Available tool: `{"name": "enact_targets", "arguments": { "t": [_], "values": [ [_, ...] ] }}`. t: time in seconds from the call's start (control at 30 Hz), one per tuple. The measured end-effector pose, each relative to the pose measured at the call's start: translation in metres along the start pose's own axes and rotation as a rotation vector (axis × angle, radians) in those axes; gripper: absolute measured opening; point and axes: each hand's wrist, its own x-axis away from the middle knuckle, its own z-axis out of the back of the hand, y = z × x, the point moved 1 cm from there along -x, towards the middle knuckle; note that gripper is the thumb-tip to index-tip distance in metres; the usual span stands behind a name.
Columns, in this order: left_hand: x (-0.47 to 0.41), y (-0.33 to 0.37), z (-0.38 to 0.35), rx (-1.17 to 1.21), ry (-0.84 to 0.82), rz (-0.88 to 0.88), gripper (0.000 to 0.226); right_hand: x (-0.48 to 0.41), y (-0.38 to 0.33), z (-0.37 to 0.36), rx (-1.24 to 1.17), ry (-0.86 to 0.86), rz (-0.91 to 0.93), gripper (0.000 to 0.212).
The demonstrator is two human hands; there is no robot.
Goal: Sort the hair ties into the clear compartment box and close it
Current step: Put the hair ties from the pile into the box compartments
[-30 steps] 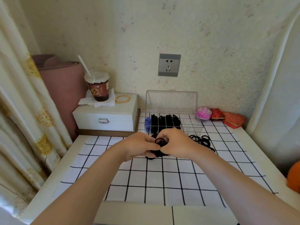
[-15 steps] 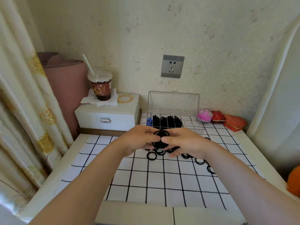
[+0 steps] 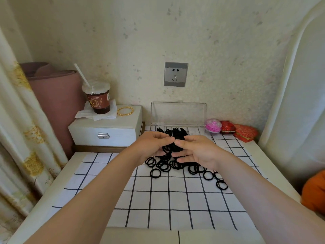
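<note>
Head | L hand (image 3: 151, 147) + R hand (image 3: 197, 152) pinch hair-tie bunch (image 3: 169, 148) | grid cloth (image 3: 158, 208), wall socket (image 3: 175, 74), curtain (image 3: 21, 138) left

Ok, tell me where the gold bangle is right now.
In the head view, the gold bangle lies at back left, on top of the white drawer box, just right of the drink cup and left of the clear box.
</note>
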Motion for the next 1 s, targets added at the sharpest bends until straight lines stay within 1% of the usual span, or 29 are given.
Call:
{"name": "enact_targets", "arguments": {
  "t": [0.07, 0.13, 0.2, 0.27, 0.3, 0.37, 0.47, 0.53, 0.57, 0.63, 0.77, 0.87, 0.93, 1.0],
  "values": [
    [-0.008, 0.004, 0.000, -0.081, -0.003, 0.004, 0.029, -0.004, -0.002, 0.007, 0.004, 0.038, 0.005, 0.024],
    [-0.018, 0.010, -0.001, -0.097, 0.017, 0.006, 0.035, -0.007, -0.008, 0.017, 0.026, 0.108, 0.012, 0.022],
    [-0.031, 0.015, -0.003, -0.049, 0.092, 0.009, 0.039, -0.012, -0.017, 0.028, 0.048, 0.214, 0.031, 0.011],
    [-0.045, 0.019, -0.006, -0.097, 0.169, -0.026, 0.036, -0.020, -0.027, 0.044, 0.111, 0.320, 0.047, 0.006],
    [-0.052, 0.018, -0.008, -0.180, 0.189, -0.064, 0.033, -0.025, -0.030, 0.051, 0.164, 0.362, 0.047, 0.010],
    [-0.062, 0.014, -0.010, -0.383, 0.171, -0.150, 0.030, -0.038, -0.033, 0.062, 0.268, 0.445, 0.050, 0.024],
    [-0.077, 0.002, -0.014, -0.633, 0.119, -0.242, 0.033, -0.055, -0.028, 0.074, 0.449, 0.546, 0.082, 0.023],
    [-0.088, -0.003, -0.017, -0.836, 0.154, -0.338, 0.035, -0.065, -0.024, 0.077, 0.619, 0.602, 0.089, 0.029],
    [-0.092, -0.005, -0.019, -0.930, 0.170, -0.373, 0.036, -0.068, -0.023, 0.077, 0.714, 0.610, 0.077, 0.034],
    [-0.098, -0.005, -0.023, -0.992, 0.173, -0.410, 0.039, -0.072, -0.021, 0.077, 0.879, 0.582, 0.062, 0.035],
    [-0.103, -0.006, -0.028, -0.981, 0.139, -0.445, 0.047, -0.078, -0.022, 0.075, 1.182, 0.503, 0.063, 0.027],
    [-0.103, -0.010, -0.030, -0.974, 0.102, -0.438, 0.049, -0.080, -0.022, 0.075, 1.445, 0.496, 0.066, 0.031],
    [-0.102, -0.010, -0.033, -0.992, 0.076, -0.443, 0.050, -0.080, -0.023, 0.072, 1.566, 0.495, 0.094, 0.031],
    [-0.103, -0.010, -0.036, -1.019, 0.053, -0.432, 0.051, -0.080, -0.022, 0.067, 1.666, 0.464, 0.078, 0.030]
  ]
}}
